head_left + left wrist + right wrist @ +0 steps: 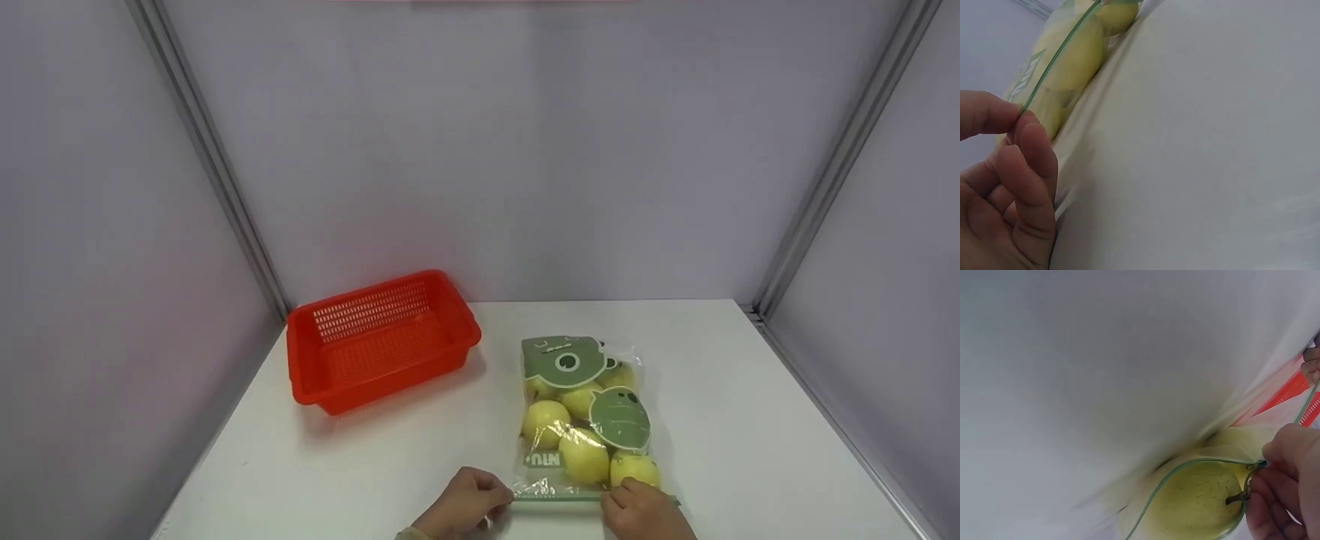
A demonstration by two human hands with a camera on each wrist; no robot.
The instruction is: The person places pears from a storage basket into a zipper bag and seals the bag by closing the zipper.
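A clear zip bag (619, 418) with green cartoon prints lies flat on the white table, its mouth toward me. Several yellow-green pears (583, 456) fill it. My left hand (466, 501) pinches the left end of the green zip strip (1055, 59) between thumb and forefinger, the other fingers loosely curled. Further right along the strip, my right hand (643, 511) pinches it. In the right wrist view the two edges of the mouth stand apart beside the right hand, and one pear (1190, 500) with a brown stem shows in the gap.
A red plastic basket (397, 382) with slotted walls stands at the back left of the table (750, 420), nothing visible inside it. Pale panels (525, 150) with metal corner posts enclose the table at the back and both sides.
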